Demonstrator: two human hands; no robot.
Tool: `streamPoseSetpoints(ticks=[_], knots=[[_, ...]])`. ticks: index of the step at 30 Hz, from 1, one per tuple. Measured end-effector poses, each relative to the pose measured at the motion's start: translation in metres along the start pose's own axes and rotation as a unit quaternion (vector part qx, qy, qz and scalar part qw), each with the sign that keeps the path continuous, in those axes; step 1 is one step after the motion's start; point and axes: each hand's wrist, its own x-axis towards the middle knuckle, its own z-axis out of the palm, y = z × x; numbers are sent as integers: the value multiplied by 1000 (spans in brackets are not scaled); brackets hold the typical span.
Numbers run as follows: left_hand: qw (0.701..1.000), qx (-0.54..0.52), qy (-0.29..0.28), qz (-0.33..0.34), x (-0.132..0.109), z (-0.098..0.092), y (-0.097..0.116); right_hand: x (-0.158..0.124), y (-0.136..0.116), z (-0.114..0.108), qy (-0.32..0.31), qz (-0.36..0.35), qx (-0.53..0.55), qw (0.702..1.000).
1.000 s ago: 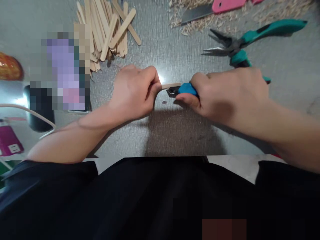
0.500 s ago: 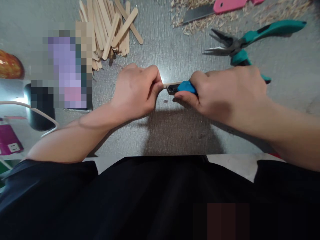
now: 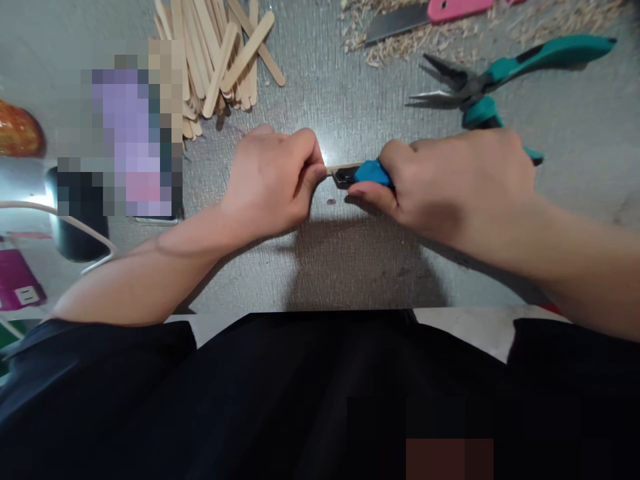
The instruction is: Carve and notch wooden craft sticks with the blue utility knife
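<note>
My left hand (image 3: 273, 180) is closed in a pinch on one end of a thin wooden stick (image 3: 345, 166), held level above the grey table (image 3: 340, 260). My right hand (image 3: 450, 183) is wrapped round a blue-handled utility knife (image 3: 363, 175). The knife's black tip rests against the stick just right of my left fingertips. Most of the stick is hidden inside my left fist and behind the knife.
A heap of wooden sticks (image 3: 220, 53) lies at the back left. Teal-handled pliers (image 3: 493, 80) lie at the back right, beyond my right hand. A pink-handled blade (image 3: 425, 15) rests on wood shavings (image 3: 385, 47) at the back. A white cable (image 3: 65, 223) and a magenta box (image 3: 17, 280) sit at the left.
The knife has slid left along the stick toward my left hand, so less of the stick shows between the two hands. My left hand has stayed in place.
</note>
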Motion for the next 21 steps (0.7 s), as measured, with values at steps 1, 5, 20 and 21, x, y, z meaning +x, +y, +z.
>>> streamPoseSetpoints(ticks=[1,5,20,21], knots=[[1000,1,0,0,0,-1,0,0,0,1,-1,3,4,1000],[1000,-3,8,6,-1,-2,1,1,1,0,-9,4,-17,1000],[998,22,35,37,1,3,1,1,2,-7,-20,-10,8,1000],[998,27,33,37,0,3,1,1,2,-7,-19,-14,5,1000]])
